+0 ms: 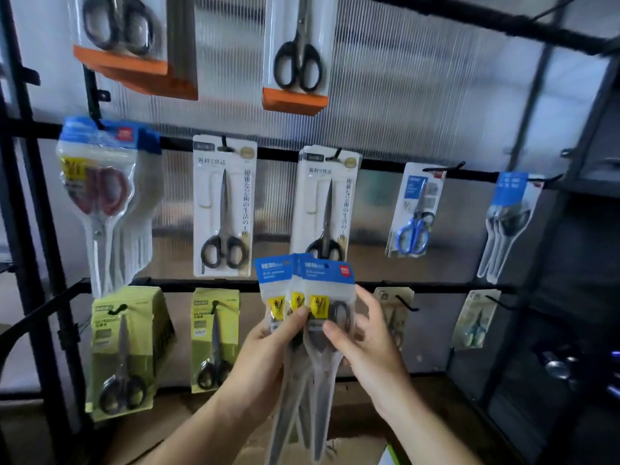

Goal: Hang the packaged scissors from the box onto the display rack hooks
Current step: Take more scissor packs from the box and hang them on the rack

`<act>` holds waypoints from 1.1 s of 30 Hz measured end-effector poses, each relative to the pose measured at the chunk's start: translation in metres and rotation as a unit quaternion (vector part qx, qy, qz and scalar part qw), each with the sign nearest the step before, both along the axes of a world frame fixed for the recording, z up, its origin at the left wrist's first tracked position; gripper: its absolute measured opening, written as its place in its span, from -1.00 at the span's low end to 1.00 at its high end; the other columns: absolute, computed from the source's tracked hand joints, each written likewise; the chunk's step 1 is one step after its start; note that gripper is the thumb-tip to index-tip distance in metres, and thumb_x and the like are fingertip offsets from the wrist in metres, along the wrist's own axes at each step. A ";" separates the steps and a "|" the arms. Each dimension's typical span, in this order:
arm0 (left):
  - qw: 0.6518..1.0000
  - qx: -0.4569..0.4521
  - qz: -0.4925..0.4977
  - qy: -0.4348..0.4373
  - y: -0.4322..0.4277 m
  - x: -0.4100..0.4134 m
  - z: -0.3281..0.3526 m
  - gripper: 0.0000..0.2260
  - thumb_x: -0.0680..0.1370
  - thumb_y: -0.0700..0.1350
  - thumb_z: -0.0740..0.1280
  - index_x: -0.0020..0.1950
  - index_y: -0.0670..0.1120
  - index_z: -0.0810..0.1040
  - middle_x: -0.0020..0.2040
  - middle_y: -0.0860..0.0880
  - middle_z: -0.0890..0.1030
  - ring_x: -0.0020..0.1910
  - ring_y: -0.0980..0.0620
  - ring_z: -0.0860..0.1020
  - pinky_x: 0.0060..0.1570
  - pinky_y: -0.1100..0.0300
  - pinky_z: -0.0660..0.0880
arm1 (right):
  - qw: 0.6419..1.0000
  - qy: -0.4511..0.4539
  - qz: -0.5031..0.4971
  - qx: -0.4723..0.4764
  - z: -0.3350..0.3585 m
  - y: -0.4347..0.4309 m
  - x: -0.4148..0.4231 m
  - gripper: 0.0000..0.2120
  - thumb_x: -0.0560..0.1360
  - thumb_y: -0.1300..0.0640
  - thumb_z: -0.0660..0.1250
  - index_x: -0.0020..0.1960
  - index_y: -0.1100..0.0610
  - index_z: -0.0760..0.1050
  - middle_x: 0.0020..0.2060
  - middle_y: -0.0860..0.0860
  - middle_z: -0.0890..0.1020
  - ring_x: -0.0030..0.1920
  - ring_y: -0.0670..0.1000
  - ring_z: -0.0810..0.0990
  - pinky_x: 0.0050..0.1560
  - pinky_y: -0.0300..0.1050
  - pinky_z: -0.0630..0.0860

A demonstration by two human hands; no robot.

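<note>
I hold a fanned bunch of packaged scissors (pixel 312 297) in front of the display rack (pixel 402 167); each pack is clear with a blue header card and a yellow label. My left hand (pixel 268 350) grips the packs from the left, thumb on their front. My right hand (pixel 362 340) pinches the frontmost pack from the right, thumb on its face and fingers behind. The packs' long clear tails hang down between my wrists. A thick stack of similar blue-topped packs (pixel 100 196) hangs on a hook at the left.
White-carded black scissors (pixel 223 209) (pixel 327 209) hang on the middle rail, blue-handled scissors (pixel 414 213) and blue-topped packs (pixel 506 223) to the right. Green-carded scissors (pixel 124 350) (pixel 214 340) hang below. A bare hook (pixel 407 305) sticks out right of my hands. A cardboard surface (pixel 174 427) lies under my arms.
</note>
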State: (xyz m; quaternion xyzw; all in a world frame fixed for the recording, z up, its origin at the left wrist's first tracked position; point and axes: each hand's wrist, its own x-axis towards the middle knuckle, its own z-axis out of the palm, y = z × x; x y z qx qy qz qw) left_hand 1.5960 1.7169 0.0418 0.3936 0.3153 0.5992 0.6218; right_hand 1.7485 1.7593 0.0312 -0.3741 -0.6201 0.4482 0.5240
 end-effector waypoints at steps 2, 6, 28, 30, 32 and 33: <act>1.000 0.007 -0.008 -0.013 0.001 0.004 0.003 -0.69 0.60 -0.12 0.27 0.31 -0.20 0.53 0.16 -0.24 0.64 0.15 -0.22 0.62 0.11 -0.06 0.56 | 1.000 0.001 -0.011 0.006 0.001 0.002 0.003 -0.41 0.47 0.21 0.45 0.32 -0.24 0.30 0.05 -0.07 0.70 0.09 -0.07 0.66 0.15 0.08 0.58; 0.999 0.022 -0.027 -0.006 0.002 0.007 0.004 -0.72 0.56 -0.23 0.27 0.25 -0.22 0.54 0.11 -0.25 0.66 0.07 -0.21 0.65 -0.02 -0.01 0.60 | 0.999 -0.002 -0.039 0.006 0.003 0.003 0.010 -0.40 0.44 0.15 0.49 0.36 -0.16 0.31 -0.04 -0.17 0.70 -0.01 -0.20 0.66 -0.07 -0.22 0.58; 0.986 0.072 0.080 0.126 0.008 0.005 0.020 -0.72 0.49 -0.24 0.40 0.20 -0.22 0.57 0.05 -0.19 0.69 0.06 -0.18 0.66 0.10 -0.05 0.58 | 0.999 0.039 -0.029 0.009 0.018 0.010 0.003 -0.53 0.39 0.14 0.51 0.23 -0.06 0.44 0.00 -0.22 0.68 0.06 -0.17 0.65 0.08 -0.09 0.61; 0.982 0.073 0.123 0.125 0.003 -0.007 0.030 -0.75 0.50 -0.26 0.39 0.17 -0.21 0.58 0.00 -0.18 0.70 0.00 -0.16 0.68 0.05 -0.02 0.60 | 0.999 0.046 -0.014 0.020 0.027 0.011 -0.014 -0.50 0.38 0.13 0.52 0.26 -0.04 0.42 -0.03 -0.23 0.68 0.05 -0.18 0.65 0.07 -0.11 0.61; 0.976 0.075 0.164 0.123 -0.002 -0.023 0.039 -0.78 0.51 -0.26 0.38 0.15 -0.16 0.59 -0.03 -0.16 0.71 -0.03 -0.13 0.69 0.01 -0.01 0.61 | 0.998 0.035 -0.006 0.044 0.037 0.011 -0.037 -0.47 0.37 0.07 0.53 0.28 0.00 0.43 0.04 -0.16 0.68 0.08 -0.15 0.65 0.15 -0.05 0.58; 0.972 0.078 0.183 0.123 -0.004 -0.031 0.043 -0.79 0.52 -0.26 0.37 0.15 -0.15 0.59 -0.03 -0.16 0.71 -0.03 -0.12 0.69 0.00 -0.01 0.61 | 0.998 0.021 -0.004 0.066 0.043 0.011 -0.050 -0.46 0.36 0.00 0.54 0.28 0.01 0.43 0.08 -0.13 0.67 0.12 -0.13 0.63 0.19 -0.02 0.56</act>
